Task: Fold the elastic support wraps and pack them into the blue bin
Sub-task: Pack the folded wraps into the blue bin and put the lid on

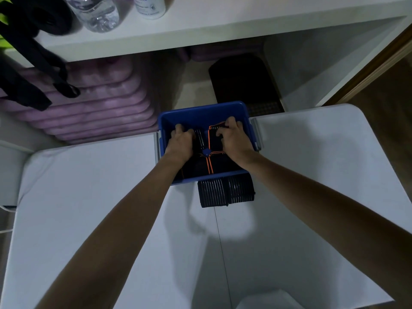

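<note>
White bench (93, 219) fills most of the view, running from my body out to the blue bin (200, 112), which sits at its far edge

Behind the bench: a white shelf (200, 34) with a clear water bottle (93, 12) and a white tub (149, 5) on it, black straps (26, 70) hanging off its left end, purple ribbed cushions (100, 108) stacked below

Both arms reach forward into the bin. Packing step is in hand, not folding: dark folded wraps with orange piping (211, 161) already lie in the bin's bottom, filling much of it

Left hand (181, 142) is down in the bin's left half, fingers curled over a dark striped wrap (200, 139), pressing or tucking it against the others; whether I am gripping or only pushing I cannot tell, fingertips are hidden

Right hand (233, 139) is in the right half, fingers bent and pinching the far edge of the orange-piped wrap, seating it flat

One more folded striped wrap (226, 192) lies on the bench, touching the bin's near wall, between my forearms, not yet packed

Judgement: task is late, one piece left outside. Next move calls for letting go inside the bin, drawing a hand back over the near wall, taking the striped wrap without letting its fold spring open, and finding a gap for it on top of the packed ones
</note>
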